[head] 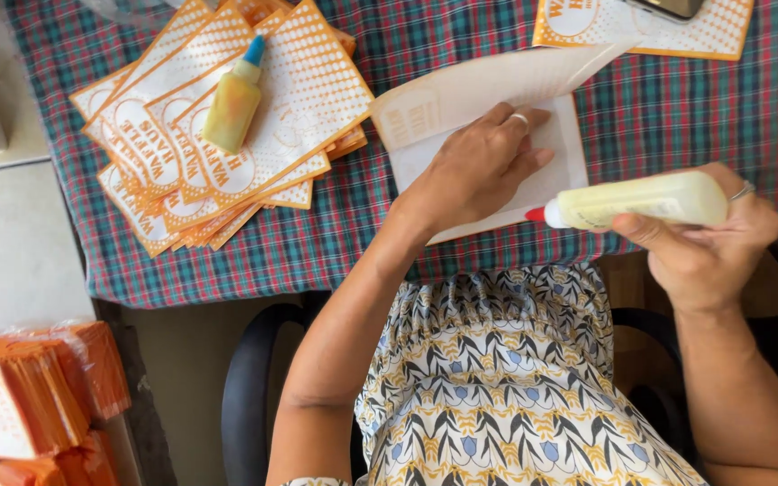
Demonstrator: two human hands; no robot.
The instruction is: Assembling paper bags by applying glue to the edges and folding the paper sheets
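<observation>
My left hand (483, 162) lies flat on a white, partly folded paper bag blank (479, 99) on the plaid tablecloth, pressing it down. My right hand (709, 243) grips a pale yellow glue bottle (646, 200) held sideways, its red tip pointing left at the blank's lower edge. A ring shows on each hand.
A fanned pile of orange-and-white printed paper sheets (290, 108) lies at the left with a second glue bottle (234, 94) on top. Another printed sheet (650, 31) is at the top right. Wrapped orange stacks (38, 396) sit on the floor at lower left. The table edge (254, 288) runs near my lap.
</observation>
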